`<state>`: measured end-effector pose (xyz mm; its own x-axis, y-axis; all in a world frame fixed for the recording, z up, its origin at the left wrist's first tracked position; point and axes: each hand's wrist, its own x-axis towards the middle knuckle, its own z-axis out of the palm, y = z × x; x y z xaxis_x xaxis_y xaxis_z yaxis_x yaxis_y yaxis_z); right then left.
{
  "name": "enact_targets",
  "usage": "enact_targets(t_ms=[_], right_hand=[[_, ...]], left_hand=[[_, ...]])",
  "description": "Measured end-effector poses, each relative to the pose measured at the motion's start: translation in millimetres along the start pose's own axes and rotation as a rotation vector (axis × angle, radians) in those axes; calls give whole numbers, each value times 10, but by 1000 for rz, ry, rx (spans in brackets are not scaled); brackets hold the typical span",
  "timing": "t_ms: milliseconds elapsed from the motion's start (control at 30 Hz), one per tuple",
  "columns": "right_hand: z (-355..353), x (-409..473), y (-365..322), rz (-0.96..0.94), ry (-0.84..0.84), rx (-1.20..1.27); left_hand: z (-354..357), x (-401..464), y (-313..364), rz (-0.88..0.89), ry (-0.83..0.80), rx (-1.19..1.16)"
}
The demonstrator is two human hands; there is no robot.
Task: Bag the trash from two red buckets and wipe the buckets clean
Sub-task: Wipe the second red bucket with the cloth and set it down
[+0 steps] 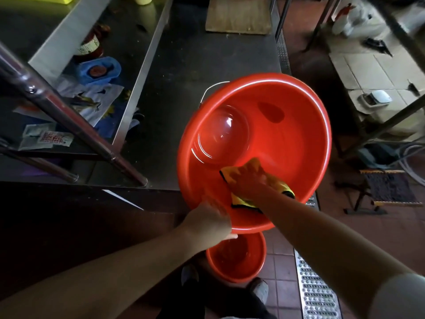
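A large red bucket [276,125] is being held tilted toward the camera, its mouth open to view and its far rim reaching over the edge of the dark steel counter [207,54]. The left hand [210,221] is gripping the bucket's near rim, fingers curled over the lip with the thumb showing underneath. The right hand [249,180] is reaching inside and pressing a yellow cloth [247,165] against the lower inner wall, its fingers lying spread on the fabric; the cloth's dark-edged corners are sticking out on either side of the wrist. The bucket's round bottom [222,134] is shining with reflected light, and a thin metal handle [211,88] is arching behind the far rim. Directly below, a second red bucket [236,259] is standing upright on the reddish tiled floor [280,254], just in front of the person's shoes [259,288] and beside a perforated metal drain grate [315,286]. On the lower shelf to the left, a blue tray [101,70] and scattered papers [92,104] are lying.
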<state>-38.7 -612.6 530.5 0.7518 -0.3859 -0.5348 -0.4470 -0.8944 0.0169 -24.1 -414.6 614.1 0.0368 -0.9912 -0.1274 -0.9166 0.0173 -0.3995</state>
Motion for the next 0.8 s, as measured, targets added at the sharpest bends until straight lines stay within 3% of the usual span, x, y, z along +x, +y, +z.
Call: enact_targets(t_ms=[133,300,533,700,800], right_hand=[[44,101,-156,-319,104,167],[56,454,-66,-104,-7,137],[73,487,-148,-126,18,94],[63,8,-143,-158,45,8],[126,-447,-150,-134,66,144]], left_hand=[[51,-17,17,-68,-70,-20],[17,-37,25,-128,-119,-57],[54,-127,-65,-114,-163,-46],[40,-85,-47,-56,-181,-82],[87,-63,20,-62,-204,-147]])
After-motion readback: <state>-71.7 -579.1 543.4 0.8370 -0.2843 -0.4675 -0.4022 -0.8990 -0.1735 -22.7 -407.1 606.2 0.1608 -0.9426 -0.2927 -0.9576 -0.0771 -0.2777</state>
